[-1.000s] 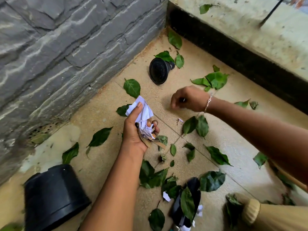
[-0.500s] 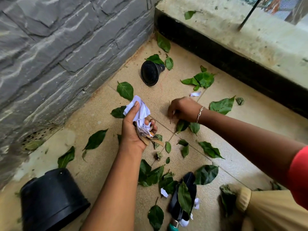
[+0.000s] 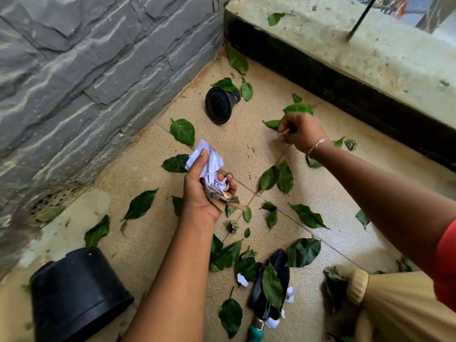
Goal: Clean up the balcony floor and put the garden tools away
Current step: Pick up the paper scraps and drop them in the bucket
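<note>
The balcony floor [image 3: 138, 174], tan and tiled, is strewn with green leaves [image 3: 182, 130] between a grey stone wall [image 3: 86, 70] and a raised ledge [image 3: 345, 45]. A trowel [image 3: 278, 262] is half covered by a leaf, and its teal handle is cut off by the bottom edge. Crumpled paper [image 3: 209, 160] is gripped in the curled fingers of the left hand [image 3: 204, 191]. A white scrap [image 3: 283, 133], hard to make out, is pinched by the right hand [image 3: 304, 132]. A black pot [image 3: 74, 297] lies tipped near the wall.

Green leaves [image 3: 182, 130] strewn over floor [image 3: 148, 243]; black trowel [image 3: 280, 261] among them
</note>
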